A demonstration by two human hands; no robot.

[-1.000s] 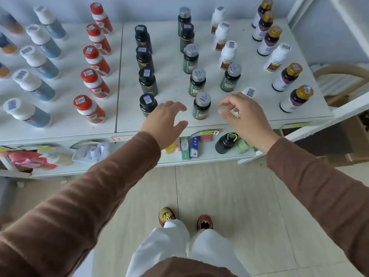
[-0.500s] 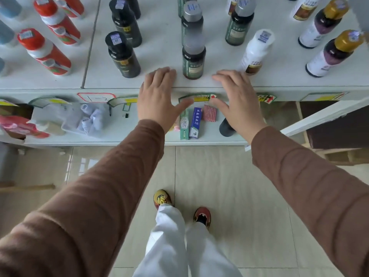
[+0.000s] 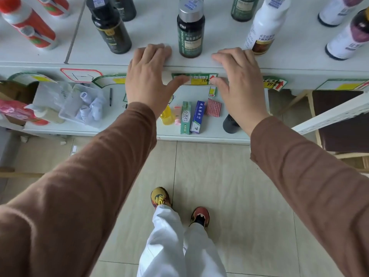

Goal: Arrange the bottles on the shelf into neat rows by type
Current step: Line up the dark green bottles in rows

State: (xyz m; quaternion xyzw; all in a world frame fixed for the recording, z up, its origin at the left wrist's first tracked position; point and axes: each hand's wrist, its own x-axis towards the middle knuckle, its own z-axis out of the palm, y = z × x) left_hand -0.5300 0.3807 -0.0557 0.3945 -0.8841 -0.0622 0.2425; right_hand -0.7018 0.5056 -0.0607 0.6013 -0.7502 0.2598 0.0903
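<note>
silver-capped dark green bottle (image 3: 190, 29): upright at front edge of shelf (image 3: 219, 62), between both hands. likely rigid, light, slick label; tall, may tip; take round mid-body. left hand (image 3: 147, 76), right hand (image 3: 237, 78): fingers spread flat on edge, holding nothing.

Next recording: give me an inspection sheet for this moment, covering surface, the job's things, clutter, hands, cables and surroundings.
Surface: white top shelf, seam line at left.
Job's things: silver-capped green bottle upright at the front edge between the hands; black bottle, white bottle, red-and-white bottle and purple bottle beside it.
Clutter: lower shelf holds toothpaste boxes, a clear bin, a pen.
Hands: left hand and right hand open, fingers on the shelf edge, no grip on anything.
Cables: nothing seen.
Surroundings: tiled floor, price tags on the shelf front.
</note>
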